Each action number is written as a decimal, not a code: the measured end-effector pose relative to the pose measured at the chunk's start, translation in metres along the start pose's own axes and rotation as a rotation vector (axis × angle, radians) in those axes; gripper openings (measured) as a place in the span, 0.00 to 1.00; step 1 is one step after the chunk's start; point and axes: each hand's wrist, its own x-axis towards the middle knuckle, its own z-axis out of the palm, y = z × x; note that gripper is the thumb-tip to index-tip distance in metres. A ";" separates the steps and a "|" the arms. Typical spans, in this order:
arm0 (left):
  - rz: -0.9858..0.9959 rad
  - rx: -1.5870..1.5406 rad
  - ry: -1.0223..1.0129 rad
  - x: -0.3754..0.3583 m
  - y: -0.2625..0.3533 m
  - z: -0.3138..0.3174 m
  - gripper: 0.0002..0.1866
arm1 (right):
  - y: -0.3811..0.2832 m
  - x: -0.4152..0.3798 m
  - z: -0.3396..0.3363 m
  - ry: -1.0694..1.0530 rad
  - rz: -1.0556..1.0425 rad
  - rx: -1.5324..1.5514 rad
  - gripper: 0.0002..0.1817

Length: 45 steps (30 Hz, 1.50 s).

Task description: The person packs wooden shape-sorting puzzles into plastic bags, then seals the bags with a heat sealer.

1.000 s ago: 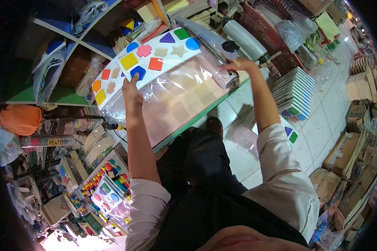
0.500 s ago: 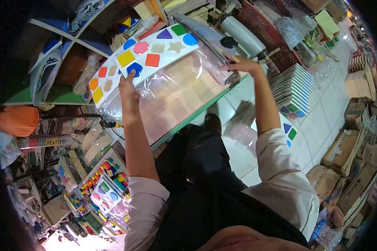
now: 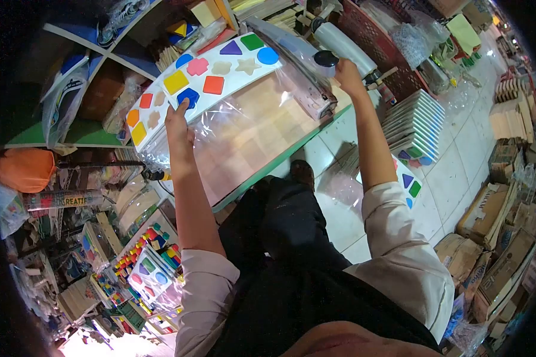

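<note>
My left hand [image 3: 180, 124] pinches the near edge of a white shape puzzle board [image 3: 225, 89], thumb on top beside a blue pentagon. Another white puzzle board [image 3: 146, 124] with orange, yellow and red pieces shows at its left end. Clear plastic film [image 3: 223, 121] hangs along the near side of the boards and runs toward a long heat sealer [image 3: 308, 89]. My right hand [image 3: 349, 77] is at the sealer's black knob [image 3: 326, 58], its fingers curled and partly hidden. Beneath all this is a wooden worktop [image 3: 262, 146] with a green edge.
Behind the sealer lies a roll of clear film [image 3: 345, 46] beside a dark red crate [image 3: 372, 38]. On the tiled floor at right stands a stack of puzzle boards [image 3: 414, 125]. Shelving [image 3: 104, 53] rises at the upper left; flattened cardboard [image 3: 509, 256] piles up far right.
My right hand has moved up from the sealer's near end to beside the black knob, and its fingers have curled. My left hand and the boards have shifted slightly left.
</note>
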 end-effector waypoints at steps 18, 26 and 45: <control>-0.074 -0.084 -0.060 -0.012 -0.001 0.010 0.16 | -0.024 0.062 0.093 0.185 -0.550 0.178 0.15; -0.286 -0.119 -0.059 -0.019 0.013 0.019 0.17 | -0.007 0.086 0.111 0.277 -0.648 0.004 0.14; -0.112 -0.235 -0.036 -0.009 -0.005 0.023 0.18 | -0.070 0.061 -0.037 -0.351 -0.076 0.541 0.19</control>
